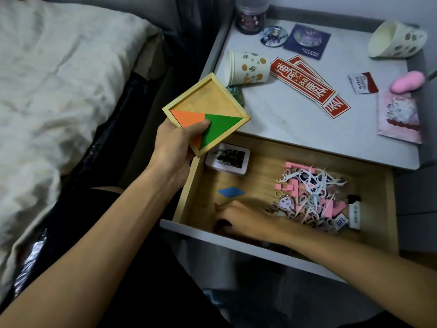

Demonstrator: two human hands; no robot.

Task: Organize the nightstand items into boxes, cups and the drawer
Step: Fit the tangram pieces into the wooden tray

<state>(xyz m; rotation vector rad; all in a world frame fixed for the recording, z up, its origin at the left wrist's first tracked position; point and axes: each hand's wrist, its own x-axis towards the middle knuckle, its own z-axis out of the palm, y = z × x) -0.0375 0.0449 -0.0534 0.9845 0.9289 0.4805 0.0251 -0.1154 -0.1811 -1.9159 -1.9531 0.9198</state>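
My left hand grips a square wooden tangram tray above the drawer's left corner, thumb pressing on an orange triangle and a green triangle inside it. My right hand reaches down into the open wooden drawer, fingers curled at a small red piece near the front left; what it holds is hidden. A blue parallelogram lies on the drawer floor just beyond it.
The drawer also holds a white card box and a heap of pink blocks and paper cutouts. On the nightstand top lie two tipped paper cups, red strips, badges, a jar, pink items. A bed is left.
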